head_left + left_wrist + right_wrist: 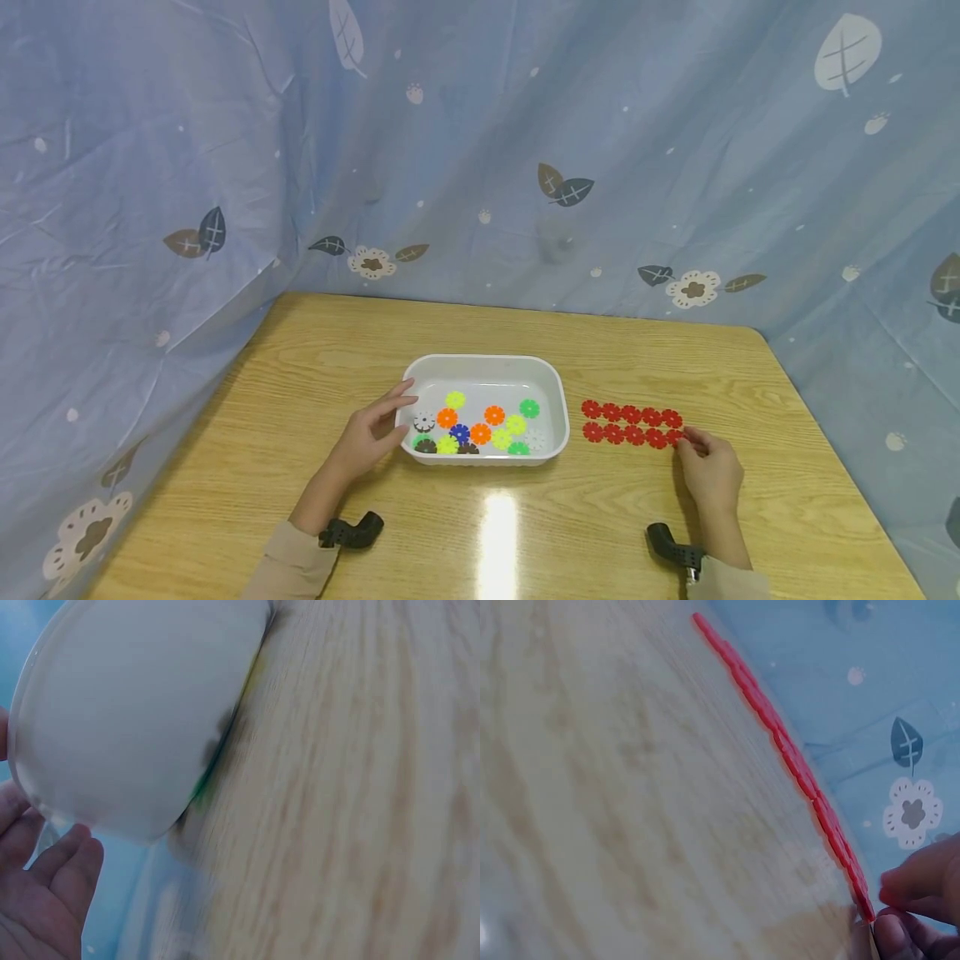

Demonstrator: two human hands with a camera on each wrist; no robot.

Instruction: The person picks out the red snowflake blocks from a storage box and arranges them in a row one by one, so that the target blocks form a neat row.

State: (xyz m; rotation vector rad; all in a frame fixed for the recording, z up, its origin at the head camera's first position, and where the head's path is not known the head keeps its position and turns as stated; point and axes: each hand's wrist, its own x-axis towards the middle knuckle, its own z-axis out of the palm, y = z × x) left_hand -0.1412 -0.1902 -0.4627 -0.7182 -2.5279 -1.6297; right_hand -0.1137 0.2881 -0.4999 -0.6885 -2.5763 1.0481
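Note:
A white plastic tray (487, 361) holds several flower-shaped notched discs in yellow, orange, green, blue, white and dark colours. At its left rim rests my left hand (367, 437), fingers spread and fairly straight, fingertips reaching over the edge. The tray's outer wall (127, 727) fills much of the left wrist view. On the table to the right, red notched discs (632, 414) lie flat in two rows. My right hand (712, 475) pinches the red notched disc (675, 435) at the right end of the nearer row; the fingers partly cover it. Seen edge-on, the red row (780, 746) leads to the fingertips.
All this stands on a wood-grain table (360, 333). A blue patterned curtain (480, 167) hangs behind it and along both sides. Each wrist wears a black camera mount (352, 532) on a strap. Light glares off the table's near middle.

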